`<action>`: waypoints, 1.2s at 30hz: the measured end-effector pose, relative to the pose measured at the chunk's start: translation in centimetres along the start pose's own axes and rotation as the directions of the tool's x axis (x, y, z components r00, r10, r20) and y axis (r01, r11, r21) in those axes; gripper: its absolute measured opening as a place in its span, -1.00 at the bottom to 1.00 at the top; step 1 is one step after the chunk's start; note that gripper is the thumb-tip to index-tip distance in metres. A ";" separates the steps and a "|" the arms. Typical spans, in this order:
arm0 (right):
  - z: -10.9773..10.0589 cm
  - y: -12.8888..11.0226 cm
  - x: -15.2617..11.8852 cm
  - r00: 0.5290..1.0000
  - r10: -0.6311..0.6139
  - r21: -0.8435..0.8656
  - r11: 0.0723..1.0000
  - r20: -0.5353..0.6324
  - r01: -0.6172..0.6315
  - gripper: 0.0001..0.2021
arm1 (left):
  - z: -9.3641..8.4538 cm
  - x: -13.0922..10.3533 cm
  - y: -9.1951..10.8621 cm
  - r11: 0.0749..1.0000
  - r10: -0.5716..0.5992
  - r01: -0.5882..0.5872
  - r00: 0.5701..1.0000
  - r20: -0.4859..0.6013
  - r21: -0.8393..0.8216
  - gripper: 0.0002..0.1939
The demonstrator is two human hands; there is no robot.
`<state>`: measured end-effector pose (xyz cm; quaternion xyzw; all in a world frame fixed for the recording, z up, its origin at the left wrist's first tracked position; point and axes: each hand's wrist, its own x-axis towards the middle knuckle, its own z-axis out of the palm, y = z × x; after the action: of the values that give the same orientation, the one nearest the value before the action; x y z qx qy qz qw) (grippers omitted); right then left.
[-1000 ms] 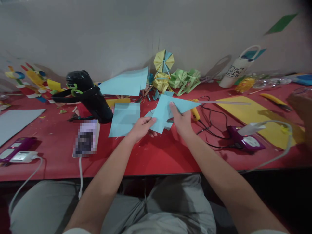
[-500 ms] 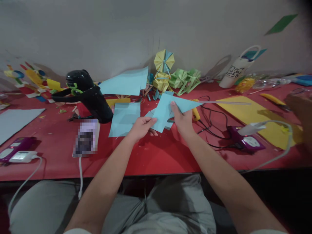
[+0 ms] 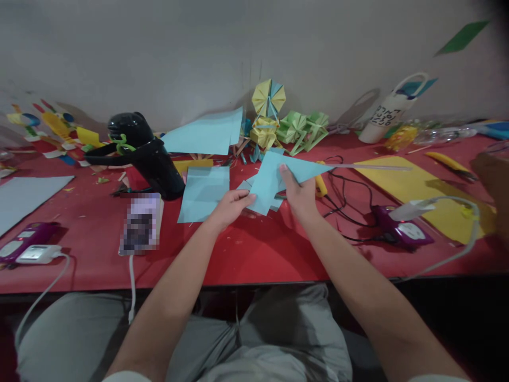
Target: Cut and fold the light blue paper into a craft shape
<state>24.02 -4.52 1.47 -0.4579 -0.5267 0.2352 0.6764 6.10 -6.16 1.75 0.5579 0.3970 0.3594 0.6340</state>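
Above the red tabletop, both hands hold a folded sheet of light blue paper (image 3: 267,183), which comes to a long point on the right. My left hand (image 3: 230,208) pinches its lower left edge between thumb and fingers. My right hand (image 3: 301,197) grips it near the middle, thumb on top and fingers hidden beneath. Some blue paper pieces (image 3: 277,203) show partly below the held sheet. A square of blue paper (image 3: 204,193) lies flat to the left of my left hand.
A black tumbler (image 3: 157,170) leans at left behind a phone (image 3: 141,224). Folded paper models (image 3: 269,114) stand by the wall. On the right are a yellow sheet (image 3: 421,193), black cable, a purple power socket (image 3: 405,231) and a white bottle (image 3: 384,116).
My left fingers have shifted slightly at the paper's edge, with the lower fingers now tucked out of sight. The right hand and the paper are almost unmoved.
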 end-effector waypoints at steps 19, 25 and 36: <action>0.4 0.0 -0.6 0.993 0.043 0.023 0.999 0.108 -0.046 -0.60 | -0.4 0.2 -0.4 0.964 0.176 -0.142 0.974 -0.142 0.223 -0.66; 0.5 0.1 -0.5 0.996 0.022 0.001 1.000 0.088 -0.023 -0.61 | -0.1 0.3 -0.3 0.973 0.178 -0.152 0.973 -0.146 0.175 -0.64; 0.8 -0.5 -1.1 0.976 0.025 -0.063 0.998 0.215 -0.012 -0.63 | -0.2 0.4 -0.3 0.979 0.192 -0.162 0.939 -0.285 0.126 -0.64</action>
<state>22.84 -5.34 1.34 -0.4552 -0.5998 0.2735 0.5985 6.15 -5.75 1.42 0.5628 0.4530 0.4739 0.5035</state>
